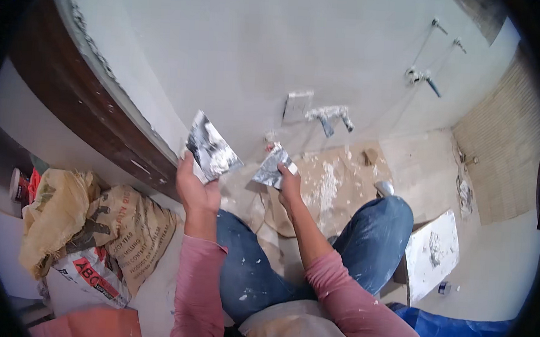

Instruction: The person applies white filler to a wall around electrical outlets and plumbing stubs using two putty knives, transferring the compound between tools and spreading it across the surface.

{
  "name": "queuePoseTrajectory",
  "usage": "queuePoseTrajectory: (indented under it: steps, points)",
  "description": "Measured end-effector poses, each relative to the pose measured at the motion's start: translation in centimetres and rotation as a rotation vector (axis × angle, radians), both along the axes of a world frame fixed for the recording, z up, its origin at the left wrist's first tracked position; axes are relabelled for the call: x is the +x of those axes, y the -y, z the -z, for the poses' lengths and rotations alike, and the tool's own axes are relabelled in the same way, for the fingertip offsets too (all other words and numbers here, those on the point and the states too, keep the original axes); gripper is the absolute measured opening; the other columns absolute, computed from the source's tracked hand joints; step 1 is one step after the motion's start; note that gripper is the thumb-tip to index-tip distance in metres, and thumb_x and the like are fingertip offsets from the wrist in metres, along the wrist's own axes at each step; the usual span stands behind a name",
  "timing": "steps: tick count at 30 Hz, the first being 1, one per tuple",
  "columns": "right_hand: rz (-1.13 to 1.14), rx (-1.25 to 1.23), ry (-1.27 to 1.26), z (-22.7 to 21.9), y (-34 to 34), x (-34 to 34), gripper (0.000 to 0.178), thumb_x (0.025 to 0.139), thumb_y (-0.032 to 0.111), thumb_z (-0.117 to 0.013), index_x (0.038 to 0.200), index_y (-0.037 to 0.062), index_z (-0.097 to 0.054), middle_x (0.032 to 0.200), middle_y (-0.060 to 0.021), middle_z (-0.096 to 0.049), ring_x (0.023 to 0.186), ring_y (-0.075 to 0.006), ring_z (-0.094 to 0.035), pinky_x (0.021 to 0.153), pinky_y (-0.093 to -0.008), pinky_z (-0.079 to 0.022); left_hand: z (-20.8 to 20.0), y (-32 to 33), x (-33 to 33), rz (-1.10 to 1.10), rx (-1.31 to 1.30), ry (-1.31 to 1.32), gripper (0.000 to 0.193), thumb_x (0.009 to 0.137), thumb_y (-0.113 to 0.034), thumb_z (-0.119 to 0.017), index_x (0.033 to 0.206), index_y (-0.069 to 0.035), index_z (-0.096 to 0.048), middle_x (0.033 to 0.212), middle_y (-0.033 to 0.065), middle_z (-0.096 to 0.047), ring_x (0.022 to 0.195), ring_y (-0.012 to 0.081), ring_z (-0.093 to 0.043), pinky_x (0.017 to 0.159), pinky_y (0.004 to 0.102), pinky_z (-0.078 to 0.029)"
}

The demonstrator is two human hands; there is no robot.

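My left hand [196,186] is closed on a wide metal putty knife [207,142], its blade tilted up and carrying white putty. My right hand [290,185] grips a smaller putty knife [270,170], also smeared with white, a short way to the right and apart from the first blade. Both handles are mostly hidden by my fingers. Behind the tools rises a pale plastered wall [227,56]. A putty-smeared outlet box [296,107] and a pair of pipe stubs [328,121] stick out from it beyond my right hand.
Brown paper [324,183] spattered with white covers floor before my knees. Several sacks [138,235] lie at left, near a dark wooden door frame [96,98]. A putty-marked white board [430,256] rests on a box at right, by a blue sheet [457,334]. More pipe fittings [418,77] protrude upper right.
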State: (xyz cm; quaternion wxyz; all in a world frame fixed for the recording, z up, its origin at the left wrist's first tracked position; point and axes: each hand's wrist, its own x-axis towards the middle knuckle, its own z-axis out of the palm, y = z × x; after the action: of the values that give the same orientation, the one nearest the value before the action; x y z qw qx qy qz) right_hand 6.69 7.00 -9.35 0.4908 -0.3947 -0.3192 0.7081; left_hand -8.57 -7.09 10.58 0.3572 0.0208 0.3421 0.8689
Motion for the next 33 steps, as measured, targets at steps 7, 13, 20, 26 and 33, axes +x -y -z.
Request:
queuePoseTrajectory:
  steps: [7, 13, 20, 26, 33]
  points:
    - [-0.101, -0.077, -0.223, -9.1, -0.6, 1.4, 0.037, 0.102, 0.018, -0.064, 0.134, -0.0001, -0.058, 0.117, -0.0069, -0.069, 0.106, -0.0212, -0.069, 0.09, -0.0392, -0.058, 1.3, -0.3, -0.5, 0.157, 0.041, -0.101, 0.035, 0.107, -0.023, -0.049, 0.136, -0.003, -0.053, 0.129, 0.011, -0.064, 0.117, 0.0264, -0.066, 0.1, 0.046, -0.053]
    - [-0.041, 0.226, -0.269, -19.3, -2.9, 4.7, 0.034, 0.099, 0.024, -0.072, 0.125, 0.0025, -0.064, 0.114, -0.0026, -0.069, 0.102, -0.0138, -0.065, 0.088, -0.0333, -0.055, 0.8, -0.4, -0.2, 0.215, 0.07, -0.094, 0.032, 0.106, -0.023, -0.049, 0.133, -0.006, -0.056, 0.125, 0.009, -0.066, 0.112, 0.0255, -0.068, 0.095, 0.0441, -0.056]
    - [-0.025, 0.343, -0.244, -27.9, -2.3, 13.0, 0.031, 0.102, 0.028, -0.067, 0.121, 0.0035, -0.066, 0.106, -0.0023, -0.071, 0.094, -0.0142, -0.068, 0.085, -0.0337, -0.056, 1.7, -1.2, 0.0, 0.34, 0.067, -0.095, 0.029, 0.106, -0.022, -0.05, 0.129, -0.009, -0.058, 0.122, 0.0055, -0.067, 0.109, 0.0217, -0.069, 0.091, 0.0409, -0.058]
    - [0.053, 0.366, -0.19, -31.5, -2.3, 24.9, 0.036, 0.106, 0.035, -0.057, 0.124, 0.0041, -0.065, 0.108, -0.005, -0.074, 0.096, -0.0176, -0.073, 0.087, -0.0337, -0.059, 4.0, -2.1, -1.1, 0.42, 0.065, -0.152, 0.03, 0.106, -0.023, -0.05, 0.13, -0.006, -0.059, 0.119, 0.0058, -0.069, 0.108, 0.0216, -0.069, 0.094, 0.0392, -0.057]
    - [-0.151, 0.116, -0.554, -26.5, -2.5, 35.4, 0.043, 0.108, 0.046, -0.05, 0.084, 0.0105, -0.057, 0.068, -0.0023, -0.049, 0.05, -0.0105, -0.038, 0.043, -0.0246, -0.033, 3.5, -1.2, -1.0, 0.551, 0.041, -0.191, 0.033, 0.108, -0.025, -0.048, 0.133, -0.006, -0.058, 0.125, 0.0071, -0.067, 0.114, 0.0209, -0.067, 0.099, 0.0392, -0.054]
